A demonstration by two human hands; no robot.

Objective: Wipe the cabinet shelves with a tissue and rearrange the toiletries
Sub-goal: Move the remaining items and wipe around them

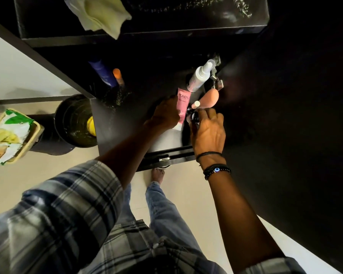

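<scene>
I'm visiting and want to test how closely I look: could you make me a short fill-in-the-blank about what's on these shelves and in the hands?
1. The left hand grips a Pond's tube coloured ____.
2. The yellow-green cloth lies on the ____ shelf.
3. The white spray bottle stands behind an egg-shaped ____ sponge.
4. The beaded bracelet sits on the ____ wrist.

Missing words: pink; upper; peach; right
</scene>
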